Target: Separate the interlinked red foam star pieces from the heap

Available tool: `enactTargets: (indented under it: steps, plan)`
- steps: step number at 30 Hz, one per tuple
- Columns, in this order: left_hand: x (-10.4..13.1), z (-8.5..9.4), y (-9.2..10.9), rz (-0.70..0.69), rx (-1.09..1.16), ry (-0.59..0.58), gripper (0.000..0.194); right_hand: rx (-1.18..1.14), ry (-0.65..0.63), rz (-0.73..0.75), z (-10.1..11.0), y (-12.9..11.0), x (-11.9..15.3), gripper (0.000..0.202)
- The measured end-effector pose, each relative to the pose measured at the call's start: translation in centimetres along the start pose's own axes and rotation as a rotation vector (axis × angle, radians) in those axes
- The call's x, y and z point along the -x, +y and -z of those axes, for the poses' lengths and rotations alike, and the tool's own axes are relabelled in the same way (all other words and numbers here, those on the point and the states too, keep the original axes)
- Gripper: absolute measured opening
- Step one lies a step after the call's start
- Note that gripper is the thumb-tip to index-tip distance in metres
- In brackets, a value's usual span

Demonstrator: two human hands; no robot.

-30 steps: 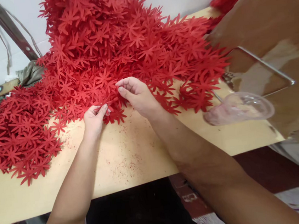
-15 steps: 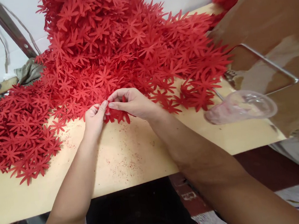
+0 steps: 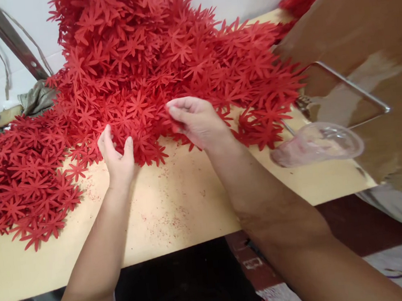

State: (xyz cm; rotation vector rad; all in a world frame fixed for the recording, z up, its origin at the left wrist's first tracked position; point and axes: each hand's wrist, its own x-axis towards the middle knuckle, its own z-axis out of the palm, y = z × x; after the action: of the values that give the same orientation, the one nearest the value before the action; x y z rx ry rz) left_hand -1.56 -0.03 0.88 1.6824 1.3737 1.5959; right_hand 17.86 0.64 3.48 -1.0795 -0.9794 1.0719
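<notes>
A large heap of red flower-shaped cutouts [image 3: 129,48], each with several narrow petals, spreads over the pale table [image 3: 192,199]. My left hand [image 3: 117,154] is at the heap's front edge, thumb and fingers apart, with nothing between them. To its right, my right hand [image 3: 198,119] is closed, thumb against the fingers. Red petals [image 3: 174,124] show under its thumb; how many cutouts it holds is hidden, and the hand is slightly blurred.
A clear plastic cup [image 3: 317,144] lies on its side at the table's right, near a bent metal rod [image 3: 354,84] and a cardboard sheet [image 3: 360,23]. Red crumbs dot the table front. A grey-green cloth [image 3: 39,98] lies at the back left by a metal post [image 3: 9,36].
My hands were together, fingertips touching. Now they are apart: the left has moved left and opened, and the right has moved right and slightly away from me with red petals in it.
</notes>
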Motion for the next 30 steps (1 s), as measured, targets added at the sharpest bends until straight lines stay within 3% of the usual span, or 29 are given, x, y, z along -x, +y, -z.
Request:
enactTargets:
  steps: [3, 6, 11, 14, 17, 22, 27, 30]
  plan:
    - [0.0, 0.4, 0.1, -0.168, -0.196, 0.034, 0.056, 0.005, -0.154, -0.001, -0.9, 0.0, 0.7, 0.03]
    - [0.1, 0.7, 1.1, -0.25, -0.253, 0.045, 0.046, 0.071, -0.195, 0.032, -1.5, 0.3, 1.0, 0.026]
    - [0.6, 0.5, 2.9, -0.279, -0.11, -0.129, 0.028, 0.151, -0.197, 0.054, -2.4, 0.6, 1.6, 0.024]
    - [1.1, 0.1, 3.3, -0.208, -0.022, -0.213, 0.025, 0.244, -0.187, 0.124, -3.2, 0.3, 2.3, 0.027]
    - [1.4, -0.4, 3.1, -0.07, 0.081, -0.205, 0.029, 0.353, -0.173, 0.205, -3.6, -0.1, 2.9, 0.034]
    - [1.5, -1.0, 2.7, 0.231, 0.358, -0.234, 0.023, 0.295, -0.23, 0.156, -3.5, -0.3, 2.9, 0.041]
    - [1.2, -1.1, 2.8, 0.309, 0.541, -0.122, 0.018, 0.115, -0.421, 0.045, -3.3, -0.5, 2.9, 0.035]
    - [0.6, -0.7, 2.5, 0.37, 0.614, -0.03, 0.02, 0.13, -0.437, 0.019, -3.1, -0.6, 2.8, 0.027]
